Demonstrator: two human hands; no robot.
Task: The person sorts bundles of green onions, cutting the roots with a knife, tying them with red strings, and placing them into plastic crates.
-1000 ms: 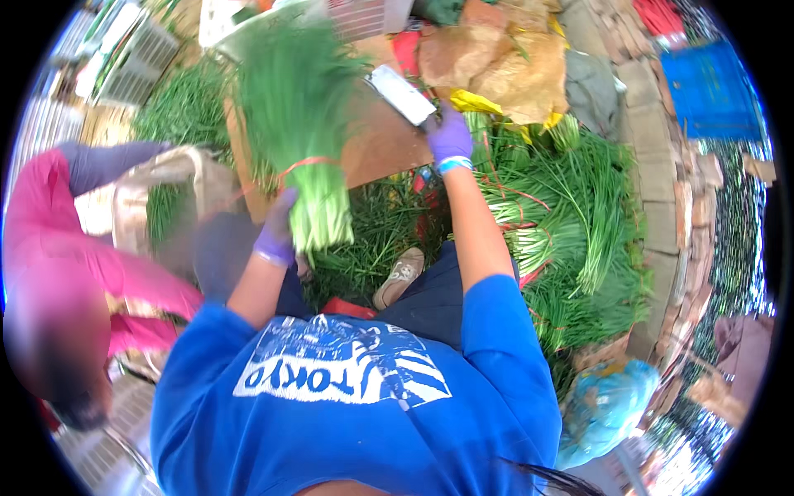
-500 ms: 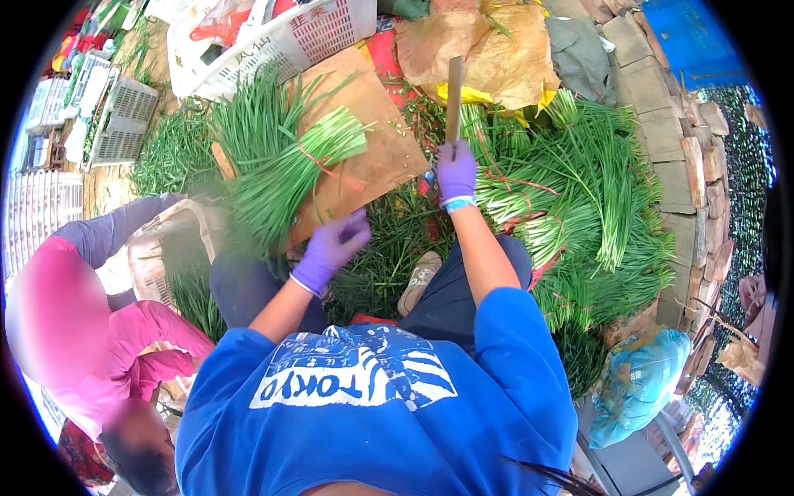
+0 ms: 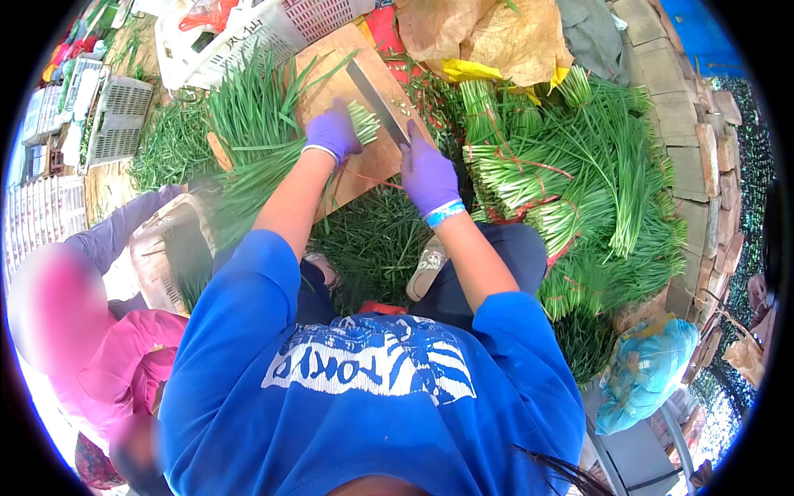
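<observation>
My left hand (image 3: 335, 135), in a purple glove, is wrapped round a tied bundle of garlic chives (image 3: 365, 124) on a wooden board (image 3: 376, 157). The pale stem ends stick out past my fingers to the right, while long green leaves spread to the lower left. A red tie trails from the bundle. My right hand (image 3: 430, 175), gloved too, grips a long-bladed knife (image 3: 376, 101). Its blade slants over the board just right of the stem ends; whether it touches them I cannot tell. More loose chives (image 3: 252, 103) lie on the board's left side.
Many red-tied chive bundles (image 3: 579, 178) are heaped at right, beside a brick edge (image 3: 682, 165). A white plastic crate (image 3: 256, 41) stands behind the board. At left sits a co-worker in pink (image 3: 124, 355). Leaf scraps (image 3: 364, 236) cover the ground between my feet.
My left hand has moved up from the board's near edge and taken hold of the chive bundle. The knife has swung from upright to slanting left over the board, beside the stem ends.
</observation>
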